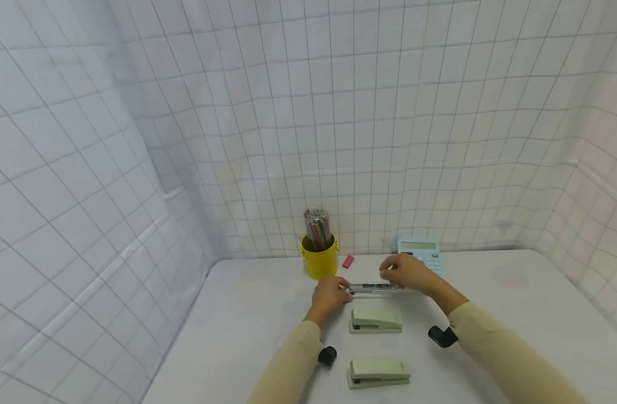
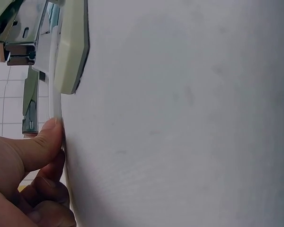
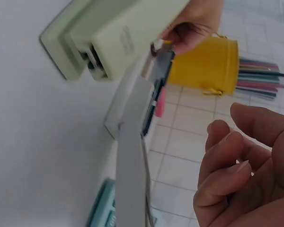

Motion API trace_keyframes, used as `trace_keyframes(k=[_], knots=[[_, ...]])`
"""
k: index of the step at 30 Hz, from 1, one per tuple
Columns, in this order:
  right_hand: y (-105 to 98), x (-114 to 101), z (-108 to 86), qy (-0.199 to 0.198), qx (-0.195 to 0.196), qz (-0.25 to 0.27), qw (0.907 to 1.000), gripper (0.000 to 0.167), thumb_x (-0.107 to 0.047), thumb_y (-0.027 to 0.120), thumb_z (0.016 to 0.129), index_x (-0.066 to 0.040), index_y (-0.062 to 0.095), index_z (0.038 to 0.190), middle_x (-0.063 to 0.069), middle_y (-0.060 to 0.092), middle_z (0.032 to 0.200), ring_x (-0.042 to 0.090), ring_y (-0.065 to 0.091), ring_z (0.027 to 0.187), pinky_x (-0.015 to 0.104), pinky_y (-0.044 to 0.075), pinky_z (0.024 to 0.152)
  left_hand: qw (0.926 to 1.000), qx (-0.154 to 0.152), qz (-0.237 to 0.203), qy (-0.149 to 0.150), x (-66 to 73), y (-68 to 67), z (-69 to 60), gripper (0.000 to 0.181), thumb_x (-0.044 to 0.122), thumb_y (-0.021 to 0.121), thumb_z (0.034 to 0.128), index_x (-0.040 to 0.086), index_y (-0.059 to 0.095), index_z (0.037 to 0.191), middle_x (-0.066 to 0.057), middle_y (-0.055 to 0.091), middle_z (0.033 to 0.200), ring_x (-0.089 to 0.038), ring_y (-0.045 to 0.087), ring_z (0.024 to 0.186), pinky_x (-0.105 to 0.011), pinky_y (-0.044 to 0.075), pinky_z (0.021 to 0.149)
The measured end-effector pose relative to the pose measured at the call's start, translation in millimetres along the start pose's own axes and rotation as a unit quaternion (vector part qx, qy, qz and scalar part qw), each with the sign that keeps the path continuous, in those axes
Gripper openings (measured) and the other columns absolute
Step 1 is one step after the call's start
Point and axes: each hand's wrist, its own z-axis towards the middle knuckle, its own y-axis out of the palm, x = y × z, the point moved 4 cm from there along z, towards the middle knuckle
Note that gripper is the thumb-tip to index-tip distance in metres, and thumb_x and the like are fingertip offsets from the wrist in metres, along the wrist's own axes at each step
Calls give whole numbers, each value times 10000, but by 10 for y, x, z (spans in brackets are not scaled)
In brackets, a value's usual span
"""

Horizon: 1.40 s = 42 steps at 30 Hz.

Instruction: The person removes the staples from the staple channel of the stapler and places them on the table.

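Observation:
At the left end of a clear-and-metal stapler [image 1: 370,287], my left hand [image 1: 330,294] grips its pale base. In the left wrist view the thumb [image 2: 45,144] presses the base's white edge, with the other fingers curled below. My right hand [image 1: 408,271] hovers by the stapler's right end. In the right wrist view its fingers [image 3: 222,165] are loosely bent and hold nothing, apart from the stapler's long pale part [image 3: 132,165]. Two pale green staplers, a middle one [image 1: 375,320] and a near one [image 1: 379,371], lie lengthwise in front of it.
Behind the left hand stands a yellow bucket [image 1: 321,264] of pencils [image 1: 317,229]. A small pink block [image 1: 348,261] lies beside it. A light blue calculator [image 1: 420,247] is at the back, partly behind the right hand. A gridded white cloth [image 1: 369,140] hangs behind the white table [image 1: 248,336].

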Motion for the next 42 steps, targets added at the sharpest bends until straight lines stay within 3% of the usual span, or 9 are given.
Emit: trace_keyframes(k=[4,9,15,27,36,42], knots=[[249,61,145,356,-520,249,9977,215,-184,634,987,-24,724,1099,71,618,713,132,470,549,285,391,518,10000,-9,-26,-67,-11,18,0,261,206,854,831,153,788,1079,31,670,833,-181,564,777,-362,510,779],[391,69,257,512,-665,248,9962,221,-199,631,992,-20,731,1073,32,608,688,119,463,552,263,371,511,9999,45,76,-64,-11,0,10,261,205,860,823,155,787,1069,34,665,816,-175,564,763,-357,505,762],[447,46,334,642,-614,360,9954,230,-190,613,1001,4,725,1059,25,592,682,114,442,541,261,363,499,9999,60,122,-4,0,-16,31,259,211,863,819,161,788,1061,40,667,815,-164,565,754,-343,494,734],[602,72,384,734,-676,373,9943,194,-185,612,992,-36,736,1005,16,596,657,84,386,487,236,337,471,9998,0,105,-192,2,-6,18,253,207,863,820,173,786,1058,28,664,837,-180,565,774,-362,508,767],[471,85,318,677,-289,710,9948,200,-127,581,1006,4,726,1051,40,594,701,108,391,512,264,343,484,9997,92,205,49,20,0,16,259,214,869,813,159,785,1051,36,659,814,-165,554,749,-336,481,715],[500,72,295,717,-453,799,9932,224,-103,569,991,39,736,1033,25,578,655,87,369,484,249,325,472,9998,55,189,-6,0,7,28,264,221,870,811,158,786,1054,37,653,812,-171,553,758,-339,477,723]])
